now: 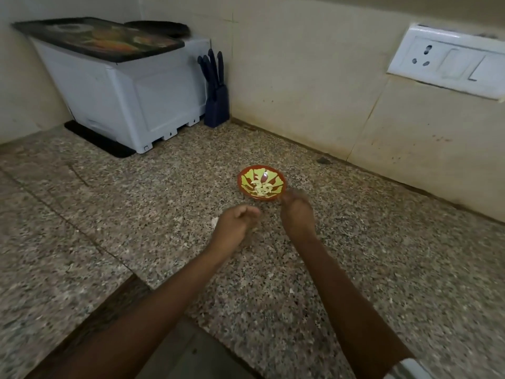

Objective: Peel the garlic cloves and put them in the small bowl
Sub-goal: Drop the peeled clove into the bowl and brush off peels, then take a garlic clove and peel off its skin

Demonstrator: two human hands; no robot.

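The small bowl [247, 177] holds peeled cloves [261, 189]. The right hand [298, 214], blurred at its 4 o'clock rim, could tip it; its finger state cannot be told. The left hand [236, 224], at 7 o'clock, shows curled fingers, contents hidden. The speckled worktop [164, 187] would hide dropped cloves. Beyond: white appliance [123, 91] at 10 o'clock, knife block [217, 105] at 11, wall socket [448, 61] at 2.

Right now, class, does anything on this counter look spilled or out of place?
Yes: pale scraps of garlic skin lie scattered on the granite counter, beside the left hand and nearer the camera. The small bowl sits upright, with the cloves inside it.
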